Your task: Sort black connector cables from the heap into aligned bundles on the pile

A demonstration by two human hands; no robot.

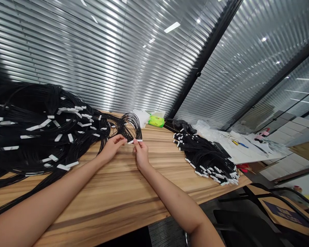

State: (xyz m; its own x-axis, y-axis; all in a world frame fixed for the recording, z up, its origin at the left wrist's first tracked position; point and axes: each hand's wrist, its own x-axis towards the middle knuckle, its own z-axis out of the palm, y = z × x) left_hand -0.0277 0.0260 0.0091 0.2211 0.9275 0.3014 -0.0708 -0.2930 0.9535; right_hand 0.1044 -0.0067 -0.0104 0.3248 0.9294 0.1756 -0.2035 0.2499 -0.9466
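Observation:
A black wire harness (132, 122) with white connectors loops up from the table between my two hands. My left hand (115, 144) pinches it near one white connector at its end. With thumb and fingers closed, my right hand (141, 151) grips the other white connector (138, 140). The two connectors are close together, and the wires arch above and behind them. On the left lies a big tangled heap of black wire harnesses (48, 127) with many white connectors, reaching close to my left hand.
A second pile of wire harnesses (208, 154) lies at the right end of the wooden table (113, 202). Behind my hands stands a green tissue pack (156, 120). Farther right, a white table (243, 156) holds plastic bags and pliers (237, 142). Chairs (247, 223) stand at lower right.

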